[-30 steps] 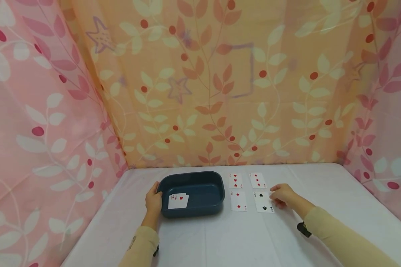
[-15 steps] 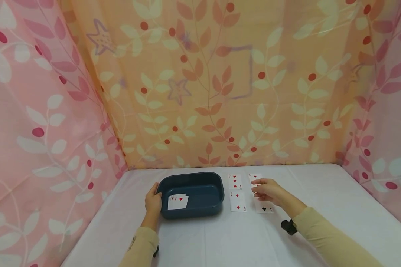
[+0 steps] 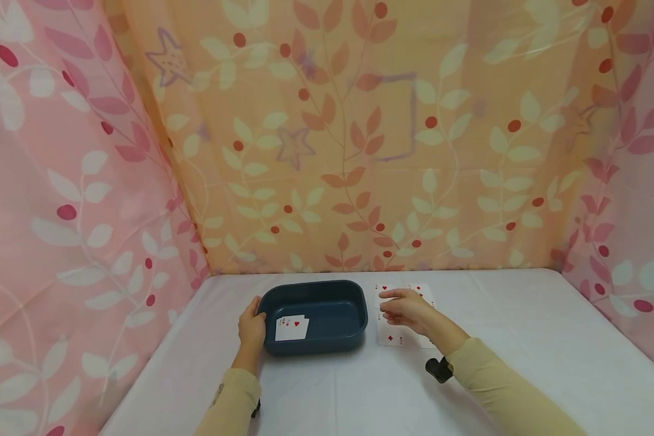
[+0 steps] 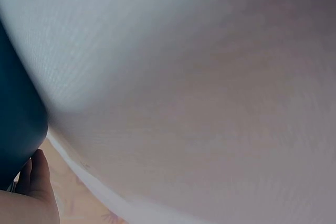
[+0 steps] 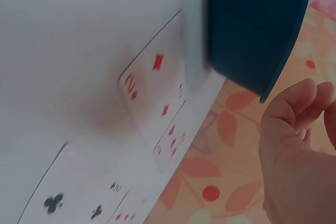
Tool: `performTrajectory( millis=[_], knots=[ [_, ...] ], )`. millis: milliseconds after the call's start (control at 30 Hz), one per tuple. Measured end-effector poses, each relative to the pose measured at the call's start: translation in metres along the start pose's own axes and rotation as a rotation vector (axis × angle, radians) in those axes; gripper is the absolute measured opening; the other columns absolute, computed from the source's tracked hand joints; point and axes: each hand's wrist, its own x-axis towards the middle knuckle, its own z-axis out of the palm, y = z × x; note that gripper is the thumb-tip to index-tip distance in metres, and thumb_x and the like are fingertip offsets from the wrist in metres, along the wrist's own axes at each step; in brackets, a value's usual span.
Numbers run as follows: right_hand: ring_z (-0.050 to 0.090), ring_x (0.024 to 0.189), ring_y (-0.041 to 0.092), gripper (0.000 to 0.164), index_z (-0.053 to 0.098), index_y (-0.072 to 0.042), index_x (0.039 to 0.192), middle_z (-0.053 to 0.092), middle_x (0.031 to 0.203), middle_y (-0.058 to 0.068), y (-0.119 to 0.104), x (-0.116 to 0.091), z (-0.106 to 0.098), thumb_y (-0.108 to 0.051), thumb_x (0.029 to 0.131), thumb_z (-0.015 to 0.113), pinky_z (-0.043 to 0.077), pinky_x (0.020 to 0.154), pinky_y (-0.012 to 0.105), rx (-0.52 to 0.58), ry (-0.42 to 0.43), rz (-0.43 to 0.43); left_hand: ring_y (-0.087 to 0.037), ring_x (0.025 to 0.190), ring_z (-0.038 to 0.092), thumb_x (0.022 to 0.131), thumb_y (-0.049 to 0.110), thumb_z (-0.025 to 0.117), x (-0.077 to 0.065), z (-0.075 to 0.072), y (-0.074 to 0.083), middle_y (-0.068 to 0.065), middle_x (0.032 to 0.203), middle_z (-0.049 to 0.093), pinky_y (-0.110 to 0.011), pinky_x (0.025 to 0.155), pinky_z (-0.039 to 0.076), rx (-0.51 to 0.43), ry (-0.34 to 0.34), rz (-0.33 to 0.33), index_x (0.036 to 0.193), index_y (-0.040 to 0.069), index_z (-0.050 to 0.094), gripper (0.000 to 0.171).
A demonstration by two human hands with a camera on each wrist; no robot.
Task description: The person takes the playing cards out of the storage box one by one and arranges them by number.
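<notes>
My left hand (image 3: 251,328) grips the left end of a dark blue tray (image 3: 327,347), thumb at the rim. Several overlapping playing cards (image 3: 291,329) lie in the tray's front left corner, an ace of hearts on top. Right of the tray, my right hand (image 3: 410,311) hovers above face-up cards with loosely bent fingers; I see nothing held in it. Below it lie the two of diamonds (image 5: 149,80) and the two of clubs (image 5: 65,195). Behind these are a three of hearts, mostly covered by the hand in the head view, and a three of diamonds (image 3: 426,292).
A white cloth (image 3: 327,393) covers the table. Patterned curtains (image 3: 332,151) stand close behind the table and along both sides. A black strap device (image 3: 439,369) sits at my right wrist.
My right hand has moved left, from beside the two of clubs, across the cards towards the tray. The cards lie where they were. My left hand and the tray have stayed in place.
</notes>
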Motion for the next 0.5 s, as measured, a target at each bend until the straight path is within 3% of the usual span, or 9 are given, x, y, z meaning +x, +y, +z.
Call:
performTrajectory(
  millis=[233, 500],
  knots=[
    [0.059, 0.066, 0.015, 0.041, 0.048, 0.01, 0.132, 0.063, 0.08, 0.008, -0.003, 0.003, 0.022, -0.002, 0.095, 0.057, 0.054, 0.066, 0.025, 0.059, -0.058, -0.026, -0.038, 0.143, 0.023, 0.097, -0.001, 0.039, 0.003, 0.001, -0.001, -0.018, 0.15, 0.036, -0.056, 0.115, 0.011, 0.002, 0.01, -0.005, 0.148, -0.002, 0.033, 0.051],
    [0.062, 0.068, 0.013, 0.043, 0.044, 0.012, 0.134, 0.065, 0.084, 0.008, -0.003, 0.006, 0.051, 0.0, 0.095, 0.056, 0.057, 0.069, 0.026, 0.14, -0.124, -0.081, -0.038, 0.142, 0.024, 0.096, -0.001, 0.04, 0.003, 0.001, -0.002, -0.019, 0.149, 0.037, -0.056, 0.115, 0.012, 0.017, 0.018, -0.004, 0.147, -0.003, 0.035, 0.052]
  ],
)
